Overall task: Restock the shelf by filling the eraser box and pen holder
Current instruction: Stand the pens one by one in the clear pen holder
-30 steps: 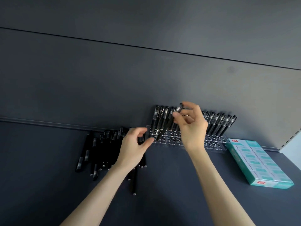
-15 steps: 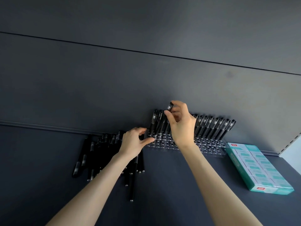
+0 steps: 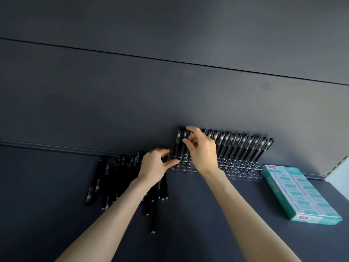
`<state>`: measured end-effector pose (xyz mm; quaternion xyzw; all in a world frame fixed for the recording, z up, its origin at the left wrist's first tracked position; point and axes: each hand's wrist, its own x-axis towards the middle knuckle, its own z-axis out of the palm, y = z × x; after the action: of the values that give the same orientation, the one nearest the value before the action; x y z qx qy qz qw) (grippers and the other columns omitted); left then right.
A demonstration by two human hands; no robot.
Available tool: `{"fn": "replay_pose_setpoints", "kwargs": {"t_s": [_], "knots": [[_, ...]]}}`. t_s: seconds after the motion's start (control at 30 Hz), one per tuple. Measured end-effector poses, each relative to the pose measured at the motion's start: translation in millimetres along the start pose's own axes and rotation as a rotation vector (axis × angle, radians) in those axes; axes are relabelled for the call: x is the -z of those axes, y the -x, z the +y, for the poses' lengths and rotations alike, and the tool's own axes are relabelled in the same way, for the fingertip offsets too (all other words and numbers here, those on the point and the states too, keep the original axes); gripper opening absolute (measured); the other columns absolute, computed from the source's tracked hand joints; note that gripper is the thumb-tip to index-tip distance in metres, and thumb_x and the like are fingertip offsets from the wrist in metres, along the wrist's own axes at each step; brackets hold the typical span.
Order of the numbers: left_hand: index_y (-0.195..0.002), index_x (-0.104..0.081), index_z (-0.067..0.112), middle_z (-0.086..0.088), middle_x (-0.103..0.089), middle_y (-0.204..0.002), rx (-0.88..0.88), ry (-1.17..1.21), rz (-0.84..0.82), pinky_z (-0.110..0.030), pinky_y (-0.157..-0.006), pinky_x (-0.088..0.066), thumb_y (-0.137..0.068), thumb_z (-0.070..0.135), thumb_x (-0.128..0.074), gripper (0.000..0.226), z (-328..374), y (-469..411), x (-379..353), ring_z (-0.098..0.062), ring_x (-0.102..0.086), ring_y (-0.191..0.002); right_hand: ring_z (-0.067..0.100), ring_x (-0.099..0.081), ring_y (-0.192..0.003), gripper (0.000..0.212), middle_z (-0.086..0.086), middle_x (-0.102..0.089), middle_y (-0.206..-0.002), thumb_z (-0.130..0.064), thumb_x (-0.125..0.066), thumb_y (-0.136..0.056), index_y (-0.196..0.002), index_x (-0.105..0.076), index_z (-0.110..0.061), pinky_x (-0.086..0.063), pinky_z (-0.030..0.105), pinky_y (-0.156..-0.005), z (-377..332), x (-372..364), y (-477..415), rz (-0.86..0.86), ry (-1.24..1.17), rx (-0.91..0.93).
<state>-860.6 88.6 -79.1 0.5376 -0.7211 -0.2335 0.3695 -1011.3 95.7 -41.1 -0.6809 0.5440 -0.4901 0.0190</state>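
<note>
A clear pen holder [image 3: 239,170] with many round holes stands against the shelf's back wall; its back row holds several upright black pens [image 3: 245,148]. My right hand [image 3: 203,154] pinches the cap of a black pen [image 3: 184,146] standing in the row near the holder's left end. My left hand [image 3: 154,166] rests at the holder's left front corner, thumb and fingers on its edge. A pile of loose black pens [image 3: 111,174] lies left of the holder, partly hidden by my left arm. A teal eraser box [image 3: 300,193] lies at the right.
The dark shelf board [image 3: 188,224] stretches toward me between my arms. The dark back panel [image 3: 132,101] rises behind the holder. A perforated shelf upright [image 3: 340,163] marks the right end.
My right hand has carried the pen from a tilt above the holder down into the back row near the left end. My left hand stays at the holder's corner.
</note>
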Motion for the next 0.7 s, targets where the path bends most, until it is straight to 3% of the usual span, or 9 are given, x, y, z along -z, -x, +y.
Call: {"fn": "replay_pose_setpoints", "kwargs": {"t_s": [0.13,0.3,0.47,0.6,0.7], "knots": [[-0.114,-0.068,0.013,-0.003,-0.07,-0.107,-0.01,-0.055,-0.003,-0.04,-0.089,-0.049,-0.075,0.046,-0.074,0.051,-1.0,0.2,0.0,-0.021,-0.064,-0.102,0.017,-0.056,-0.066,0.031,-0.003,-0.06,-0.081,-0.01,-0.065,-0.086,-0.116,-0.06,-0.016,-0.052,0.043,-0.069,-0.8,1.1,5.0,0.004,0.001,-0.006],[-0.123,-0.061,0.017,-0.003,-0.063,-0.121,-0.013,-0.174,0.012,-0.043,-0.099,-0.039,-0.081,0.04,-0.071,0.05,1.9,9.0,9.1,-0.023,-0.055,-0.115,0.013,-0.054,-0.068,0.027,-0.003,-0.057,-0.088,-0.012,-0.063,-0.088,-0.115,-0.06,-0.013,-0.051,0.036,-0.07,-13.1,9.4,11.7,0.016,-0.069,-0.04],[-0.11,-0.067,0.017,0.0,-0.065,-0.109,0.055,-0.147,0.131,-0.045,-0.094,-0.043,-0.083,0.033,-0.07,0.032,-9.9,41.3,34.6,-0.022,-0.059,-0.106,0.007,-0.055,-0.072,0.012,0.002,-0.063,-0.087,-0.012,-0.059,-0.091,-0.102,-0.064,-0.01,-0.049,0.022,-0.067,-35.9,1.5,35.0,0.001,-0.198,-0.065],[-0.118,-0.063,0.016,-0.002,-0.059,-0.12,0.175,-0.283,0.18,-0.04,-0.097,-0.038,-0.085,0.042,-0.064,0.042,-23.9,70.3,58.1,-0.024,-0.052,-0.114,0.009,-0.06,-0.076,0.01,-0.002,-0.065,-0.087,-0.018,-0.058,-0.091,-0.097,-0.065,-0.014,-0.052,0.031,-0.072,-49.0,-25.2,58.3,-0.15,-0.176,-0.136],[-0.131,-0.051,0.015,-0.005,-0.05,-0.131,0.289,-0.37,0.147,-0.039,-0.099,-0.033,-0.084,0.055,-0.059,0.061,-36.0,80.4,70.2,-0.027,-0.044,-0.121,0.017,-0.058,-0.099,0.022,0.0,-0.063,-0.104,-0.028,-0.057,-0.092,-0.109,-0.061,-0.016,-0.05,0.036,-0.083,-58.9,-47.3,72.8,-0.299,-0.061,-0.225]]}}
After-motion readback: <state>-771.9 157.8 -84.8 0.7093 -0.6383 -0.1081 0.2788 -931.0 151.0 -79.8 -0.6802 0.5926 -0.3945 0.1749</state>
